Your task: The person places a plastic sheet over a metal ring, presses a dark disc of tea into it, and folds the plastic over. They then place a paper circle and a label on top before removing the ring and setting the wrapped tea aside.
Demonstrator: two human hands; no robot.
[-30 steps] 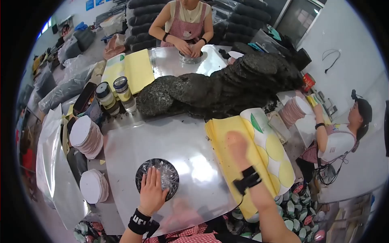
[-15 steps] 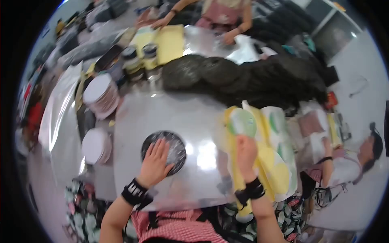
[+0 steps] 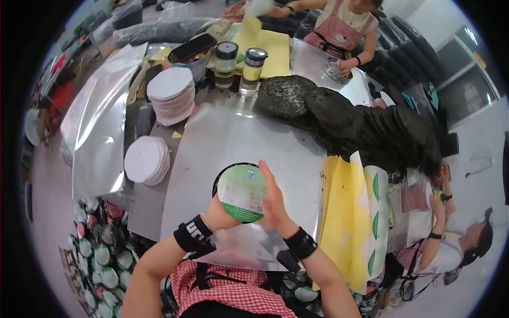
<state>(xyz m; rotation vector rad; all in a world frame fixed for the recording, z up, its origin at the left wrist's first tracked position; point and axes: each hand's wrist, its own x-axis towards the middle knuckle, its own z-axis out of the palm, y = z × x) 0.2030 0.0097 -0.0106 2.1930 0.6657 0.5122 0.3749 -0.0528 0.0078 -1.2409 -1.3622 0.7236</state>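
- The left hand (image 3: 214, 216) comes up from a black wristband. Its fingers are hidden behind a round label (image 3: 242, 192), so I cannot tell how far they are curled or whether they grip it.
- The right hand (image 3: 275, 204) is open, fingers straight and together, with its inner edge against the right side of the round label. It closes on nothing.
- The round label is white with a green rim and lines of print. It sits between the two hands, over a dark disc (image 3: 218, 179) of which only the upper-left rim shows.
- The dark disc lies on a shiny metal sheet (image 3: 238, 132), near its front edge.
- Low on the left, below the table edge, are many wrapped green-and-white discs (image 3: 98, 254).
- Just right of the hands lie yellow backing sheets (image 3: 342, 212) with green-edged stickers along their far side.
- To the left, two stacks of white paper rounds stand apart: a nearer stack (image 3: 147, 160) and a farther stack (image 3: 170, 93).
- A large silver foil bag (image 3: 98, 122) lies further left.
- Beyond the metal sheet, a long heap of dark pressed cakes (image 3: 350, 119) runs off to the right.
- Two glass jars (image 3: 238, 61) stand behind the heap's left end.
- At the far side, a co-worker in a checked apron (image 3: 344, 26) has a hand at a round tin (image 3: 335, 69).
- Another co-worker (image 3: 466, 249) sits at the far right.
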